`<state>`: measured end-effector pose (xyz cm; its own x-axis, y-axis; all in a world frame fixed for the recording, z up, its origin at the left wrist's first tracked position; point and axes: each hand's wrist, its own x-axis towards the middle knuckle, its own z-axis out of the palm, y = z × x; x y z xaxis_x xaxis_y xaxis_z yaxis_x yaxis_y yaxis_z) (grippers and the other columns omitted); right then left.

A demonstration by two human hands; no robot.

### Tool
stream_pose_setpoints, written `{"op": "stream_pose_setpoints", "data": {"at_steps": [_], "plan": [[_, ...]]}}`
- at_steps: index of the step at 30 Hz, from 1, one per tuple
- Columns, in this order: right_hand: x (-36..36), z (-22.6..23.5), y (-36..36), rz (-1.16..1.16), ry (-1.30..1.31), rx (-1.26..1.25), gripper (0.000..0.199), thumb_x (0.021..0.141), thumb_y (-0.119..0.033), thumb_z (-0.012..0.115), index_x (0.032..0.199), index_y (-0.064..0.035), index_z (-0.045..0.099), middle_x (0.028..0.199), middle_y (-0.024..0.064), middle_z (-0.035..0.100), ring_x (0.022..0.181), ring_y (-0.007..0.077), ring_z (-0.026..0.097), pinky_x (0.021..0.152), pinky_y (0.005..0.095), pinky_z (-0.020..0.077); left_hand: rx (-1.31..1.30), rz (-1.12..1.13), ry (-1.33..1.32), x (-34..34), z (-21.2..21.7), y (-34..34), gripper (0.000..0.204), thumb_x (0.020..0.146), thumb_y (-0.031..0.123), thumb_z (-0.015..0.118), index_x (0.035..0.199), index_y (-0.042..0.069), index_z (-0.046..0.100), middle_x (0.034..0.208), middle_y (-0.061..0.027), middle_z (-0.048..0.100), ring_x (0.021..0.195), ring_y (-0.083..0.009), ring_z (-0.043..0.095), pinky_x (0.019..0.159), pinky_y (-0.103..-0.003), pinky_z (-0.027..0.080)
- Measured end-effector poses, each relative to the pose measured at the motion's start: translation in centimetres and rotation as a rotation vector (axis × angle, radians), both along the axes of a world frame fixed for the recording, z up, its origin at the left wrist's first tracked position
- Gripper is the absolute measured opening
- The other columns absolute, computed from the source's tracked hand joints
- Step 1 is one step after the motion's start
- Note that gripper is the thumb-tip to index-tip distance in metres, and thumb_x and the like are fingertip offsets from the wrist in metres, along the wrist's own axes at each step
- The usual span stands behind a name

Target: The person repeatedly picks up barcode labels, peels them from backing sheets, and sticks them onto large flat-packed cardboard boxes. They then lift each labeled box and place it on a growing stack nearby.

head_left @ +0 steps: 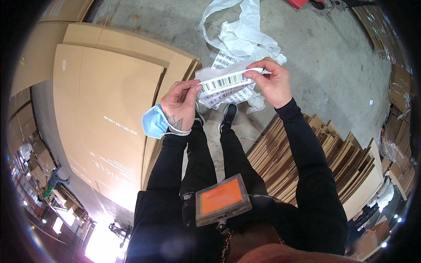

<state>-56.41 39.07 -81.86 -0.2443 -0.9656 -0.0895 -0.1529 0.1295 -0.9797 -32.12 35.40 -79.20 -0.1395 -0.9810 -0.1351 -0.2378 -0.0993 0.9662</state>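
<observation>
My left hand and my right hand together hold a white strip of barcode labels stretched between them at chest height. The left fingers pinch its left end, the right fingers pinch its upper right corner. More label sheets hang just below the strip. A blue face mask hangs from my left wrist. Below the hands I see my black trousers and black shoes on the concrete floor.
A tall stack of flat brown cardboard sheets stands to my left. Another pile of flattened cardboard lies edge-on to my right. Crumpled white plastic wrap lies on the floor ahead. An orange badge holder hangs at my chest.
</observation>
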Motion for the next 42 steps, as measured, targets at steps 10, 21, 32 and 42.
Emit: {"op": "stream_pose_setpoints", "data": {"at_steps": [10,21,32,42], "plan": [[-0.7,0.5,-0.9,0.184,0.202,-0.160,0.015,0.078,-0.009,0.078,0.089,-0.0040,0.069,0.109,0.0078,0.065,0.093,0.0158,0.062,0.082,0.0313,0.0482,-0.273,-0.266,-0.251,0.2,0.9,-1.0,0.015,0.084,0.008,0.073,0.096,0.001,0.070,0.095,-0.0098,0.070,0.090,-0.0162,0.065,0.082,-0.029,0.050],[-1.3,-2.7,-1.0,0.507,-0.298,0.134,0.026,0.087,-0.005,0.071,0.112,0.0003,0.064,0.104,0.0037,0.069,0.094,0.0099,0.061,0.085,0.0255,0.0481,0.138,-0.029,-0.051,2.1,-0.5,1.2,0.015,0.085,0.012,0.075,0.093,-0.001,0.072,0.075,-0.0038,0.069,0.066,-0.0062,0.059,0.061,-0.022,0.047],[1.4,-6.3,-0.5,0.380,-0.290,0.216,0.011,0.095,-0.009,0.060,0.104,-0.0026,0.062,0.094,-0.0022,0.062,0.086,0.0048,0.056,0.075,0.0226,0.0482,0.425,0.012,0.065,6.5,-5.6,0.4,0.028,0.094,0.023,0.065,0.106,-0.003,0.065,0.094,-0.0108,0.071,0.085,-0.0142,0.067,0.075,-0.024,0.052],[5.0,-6.5,-0.9,0.216,-0.450,0.211,0.013,0.094,-0.007,0.060,0.106,-0.0003,0.061,0.094,-0.0013,0.063,0.088,0.0048,0.057,0.076,0.0221,0.0478,0.690,0.049,0.785,7.4,-6.2,0.2,0.044,0.097,0.029,0.055,0.122,-0.007,0.055,0.114,-0.0186,0.065,0.102,-0.0251,0.066,0.090,-0.039,0.054]]}}
